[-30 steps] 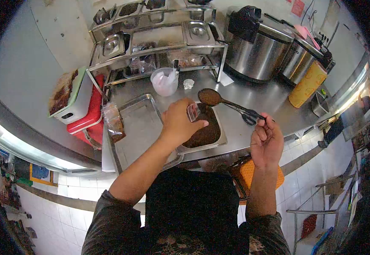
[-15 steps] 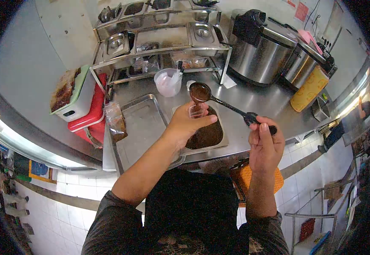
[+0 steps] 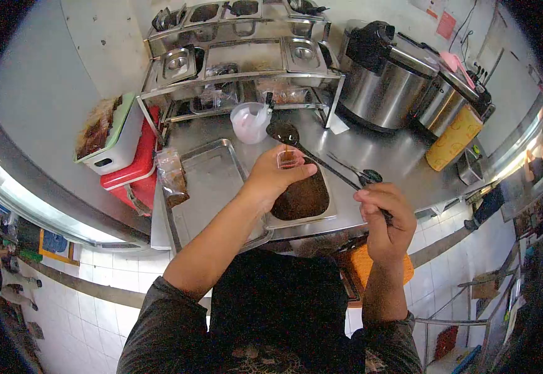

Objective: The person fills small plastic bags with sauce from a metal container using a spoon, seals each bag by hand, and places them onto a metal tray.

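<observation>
Dark ladle (image 3: pixel 324 167) slants far-left from the right hand's (image 3: pixel 385 218) closed fist; the left hand (image 3: pixel 268 179) pinches a half-hidden cup (image 3: pixel 287 159).

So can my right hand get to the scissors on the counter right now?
Probably yes: the scissors lie on the counter just beyond the right hand, nothing between. But that hand grips the spoon, so it isn't free.

No legible text or labels
</observation>
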A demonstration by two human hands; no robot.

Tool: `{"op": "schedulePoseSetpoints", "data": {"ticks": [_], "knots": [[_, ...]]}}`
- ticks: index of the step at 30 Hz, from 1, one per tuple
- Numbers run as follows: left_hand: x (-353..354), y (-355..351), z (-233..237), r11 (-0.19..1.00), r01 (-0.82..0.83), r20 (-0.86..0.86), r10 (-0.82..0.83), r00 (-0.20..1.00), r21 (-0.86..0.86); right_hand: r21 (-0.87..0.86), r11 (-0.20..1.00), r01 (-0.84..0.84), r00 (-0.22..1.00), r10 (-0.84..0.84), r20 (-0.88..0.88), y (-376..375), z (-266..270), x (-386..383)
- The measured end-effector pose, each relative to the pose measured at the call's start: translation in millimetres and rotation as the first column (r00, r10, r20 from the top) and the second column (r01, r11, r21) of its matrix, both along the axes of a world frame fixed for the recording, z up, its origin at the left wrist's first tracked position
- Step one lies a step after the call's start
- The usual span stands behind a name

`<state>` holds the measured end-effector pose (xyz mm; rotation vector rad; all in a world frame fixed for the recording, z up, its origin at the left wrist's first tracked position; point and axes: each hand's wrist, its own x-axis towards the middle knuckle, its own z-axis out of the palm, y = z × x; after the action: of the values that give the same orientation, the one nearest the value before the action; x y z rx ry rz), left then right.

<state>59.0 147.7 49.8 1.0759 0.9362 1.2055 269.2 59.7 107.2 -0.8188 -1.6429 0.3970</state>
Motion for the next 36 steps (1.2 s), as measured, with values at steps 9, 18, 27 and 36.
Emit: {"op": "schedulePoseSetpoints", "data": {"ticks": [9, 18, 27, 36], "knots": [[-7, -1, -8, 0.999, -0.049, -0.009, 0.049, 0.999, -0.009, -0.022, 0.999, -0.024, 0.999, 0.024, -0.029, 2, -19, -4], [-9, -2, -21, 1.0, -0.031, 0.055, 0.031, 0.998, 0.001, -0.293, 0.917, -0.27, 0.79, 0.037, -0.612, 8, -46, -10], [-14, -8, -22, 0.998, 0.025, -0.004, -0.025, 1.0, 0.049, -0.276, 0.895, -0.35, 0.531, -0.053, -0.846, 13, -58, 3], [-33, -39, -5, 0.981, 0.192, 0.108, -0.194, 0.975, 0.027, -0.3, 0.918, 0.261, 0.963, -0.228, 0.141, 7, -87, 14]]}}
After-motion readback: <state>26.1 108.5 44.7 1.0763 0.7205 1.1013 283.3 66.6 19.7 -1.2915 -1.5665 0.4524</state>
